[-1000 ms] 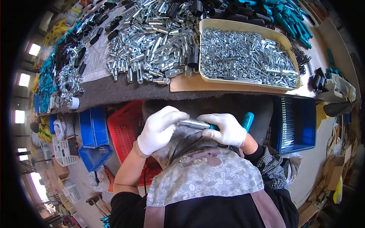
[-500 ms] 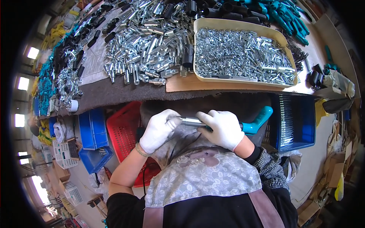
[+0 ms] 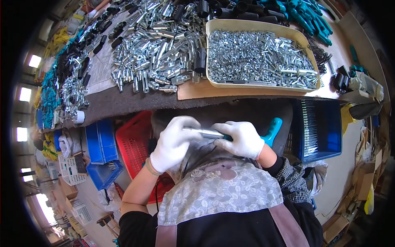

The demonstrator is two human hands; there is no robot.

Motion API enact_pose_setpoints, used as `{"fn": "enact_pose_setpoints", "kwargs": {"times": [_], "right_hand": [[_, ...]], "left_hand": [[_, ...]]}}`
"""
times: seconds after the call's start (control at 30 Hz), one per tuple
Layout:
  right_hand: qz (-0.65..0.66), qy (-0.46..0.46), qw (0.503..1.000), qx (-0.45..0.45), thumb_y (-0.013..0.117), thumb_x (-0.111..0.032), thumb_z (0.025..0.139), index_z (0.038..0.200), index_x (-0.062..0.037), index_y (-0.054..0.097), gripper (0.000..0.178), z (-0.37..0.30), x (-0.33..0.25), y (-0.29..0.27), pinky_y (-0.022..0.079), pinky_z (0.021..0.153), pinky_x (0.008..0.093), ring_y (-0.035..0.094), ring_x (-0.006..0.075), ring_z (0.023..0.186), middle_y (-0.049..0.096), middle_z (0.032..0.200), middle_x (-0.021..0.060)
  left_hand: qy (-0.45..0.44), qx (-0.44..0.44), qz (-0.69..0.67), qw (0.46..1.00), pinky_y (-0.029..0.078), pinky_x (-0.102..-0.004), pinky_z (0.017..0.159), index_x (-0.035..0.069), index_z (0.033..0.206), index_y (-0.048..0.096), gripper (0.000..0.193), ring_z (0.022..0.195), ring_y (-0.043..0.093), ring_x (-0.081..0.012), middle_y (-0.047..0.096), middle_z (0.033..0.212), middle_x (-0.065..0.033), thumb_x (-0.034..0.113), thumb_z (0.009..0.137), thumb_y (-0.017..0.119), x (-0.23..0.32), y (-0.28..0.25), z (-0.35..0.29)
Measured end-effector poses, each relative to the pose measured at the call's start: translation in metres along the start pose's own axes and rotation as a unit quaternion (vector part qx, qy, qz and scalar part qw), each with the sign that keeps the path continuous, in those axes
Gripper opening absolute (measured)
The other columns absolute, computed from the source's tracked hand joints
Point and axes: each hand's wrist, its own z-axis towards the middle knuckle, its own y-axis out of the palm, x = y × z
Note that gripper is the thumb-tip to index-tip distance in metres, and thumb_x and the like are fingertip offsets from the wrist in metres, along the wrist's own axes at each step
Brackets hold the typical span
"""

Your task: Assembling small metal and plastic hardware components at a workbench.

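Both hands wear white gloves and are over my lap, below the bench edge. My right hand (image 3: 240, 139) wraps around the middle of a tool with a bent teal handle (image 3: 273, 131) and a shiny metal barrel (image 3: 211, 133). The handle sticks out to the right of that hand, and the barrel points left. My left hand (image 3: 175, 142) is closed at the barrel's left end, its fingers slightly smeared by motion. Whether a small part sits between those fingers is hidden.
A cream tray (image 3: 263, 85) of small metal parts stands on the bench, beside a heap of metal sleeves (image 3: 152, 57). Teal handles (image 3: 310, 18) lie at the far right. Below are a red basket (image 3: 133, 136), a blue crate with thin rods (image 3: 323, 150) and blue bins (image 3: 101, 142).
My left hand has turned and lifted a little at the barrel's end. The teal handle has swung to a more upright angle; my right hand still holds the tool.
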Motion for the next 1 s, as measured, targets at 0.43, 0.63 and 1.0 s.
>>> {"fn": "enact_pose_setpoints", "kwargs": {"times": [0.43, 0.63, 1.0], "right_hand": [[-0.033, 0.01, 0.999, -0.015, 0.07, -0.036, 0.085, 0.117, -0.01, 0.067, 0.041, 0.0, 0.001, 0.001, 0.054, 0.071, 0.043, 0.068, 0.0343, 0.08, 0.068, 0.09, 0.0148], [-0.036, -0.018, 0.999, 0.0, 0.069, -0.036, 0.085, 0.118, -0.0096, 0.067, 0.042, -0.001, 0.007, 0.005, 0.054, 0.071, 0.0431, 0.068, 0.0344, 0.08, 0.069, 0.09, 0.0145], [-0.013, 0.001, 1.0, -0.012, 0.071, -0.034, 0.084, 0.116, -0.0093, 0.067, 0.04, 0.004, 0.007, -0.001, 0.054, 0.07, 0.0427, 0.068, 0.0347, 0.079, 0.068, 0.088, 0.014]], "left_hand": [[-0.041, 0.037, 0.054, 0.997, 0.053, -0.0376, 0.084, 0.003, 0.115, 0.065, 0.037, 0.098, 0.063, -0.0294, 0.065, 0.101, -0.011, 0.009, 0.08, 0.073, 0.002, 0.007, -0.006], [0.081, 0.016, 0.077, 0.994, 0.053, -0.0382, 0.083, 0.007, 0.096, 0.069, 0.017, 0.097, 0.062, -0.0324, 0.064, 0.104, -0.0128, 0.002, 0.08, 0.068, -0.005, 0.005, -0.001], [0.035, 0.042, 0.087, 0.995, 0.054, -0.0387, 0.083, 0.005, 0.107, 0.068, 0.03, 0.1, 0.064, -0.0338, 0.065, 0.106, -0.0123, 0.01, 0.078, 0.075, -0.004, 0.012, 0.001]]}}
